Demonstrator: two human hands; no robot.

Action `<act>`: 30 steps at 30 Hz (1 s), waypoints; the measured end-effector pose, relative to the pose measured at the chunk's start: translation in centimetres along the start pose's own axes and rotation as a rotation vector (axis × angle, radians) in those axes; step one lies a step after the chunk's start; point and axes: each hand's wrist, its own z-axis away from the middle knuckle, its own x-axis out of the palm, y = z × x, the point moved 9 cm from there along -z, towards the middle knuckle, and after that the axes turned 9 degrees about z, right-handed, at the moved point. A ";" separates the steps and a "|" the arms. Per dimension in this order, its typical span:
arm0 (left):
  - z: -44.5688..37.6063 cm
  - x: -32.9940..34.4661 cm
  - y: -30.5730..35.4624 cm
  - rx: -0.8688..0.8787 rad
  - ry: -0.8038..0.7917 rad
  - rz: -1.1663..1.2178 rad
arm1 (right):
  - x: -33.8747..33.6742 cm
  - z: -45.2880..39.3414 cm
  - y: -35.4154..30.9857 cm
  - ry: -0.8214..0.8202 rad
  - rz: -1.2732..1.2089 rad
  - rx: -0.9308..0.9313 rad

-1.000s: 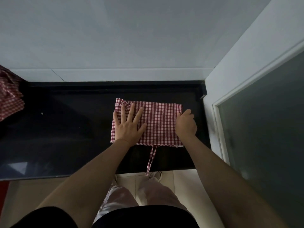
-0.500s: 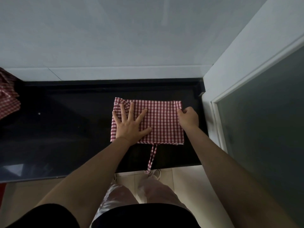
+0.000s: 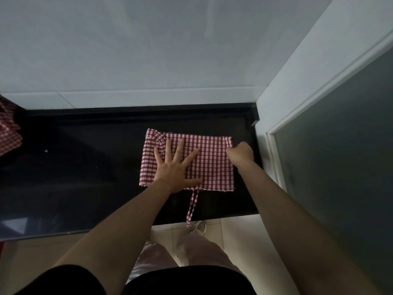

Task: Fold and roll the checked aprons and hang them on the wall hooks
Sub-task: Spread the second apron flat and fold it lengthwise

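Observation:
A red-and-white checked apron (image 3: 212,160) lies folded into a rectangle on the black counter (image 3: 85,167), toward its right end. One strap (image 3: 192,207) hangs from the near edge over the counter front. My left hand (image 3: 175,169) lies flat on the apron's left half, fingers spread. My right hand (image 3: 240,155) is closed on the apron's right edge near the far corner, pinching the cloth.
More checked cloth (image 3: 8,133) sits at the counter's far left, partly out of view. A white wall (image 3: 148,50) rises behind the counter. A white wall and dark glass door (image 3: 340,156) close in the right side. Pale floor tiles and a white shoe (image 3: 198,227) show below.
My right hand has slid along the apron's right edge toward the far corner and closed on it. My left hand has spread a little wider.

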 end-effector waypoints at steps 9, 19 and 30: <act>-0.8 -0.1 0.7 -0.075 -0.158 -0.049 | 1.2 2.8 0.5 -0.463 0.037 0.031; -0.4 -3.4 0.0 -0.114 -0.209 -0.059 | -0.3 5.2 -6.6 -0.314 0.108 -0.296; 4.2 -6.8 -8.8 -0.457 0.131 0.643 | 4.2 9.3 -11.5 -0.198 0.263 -0.433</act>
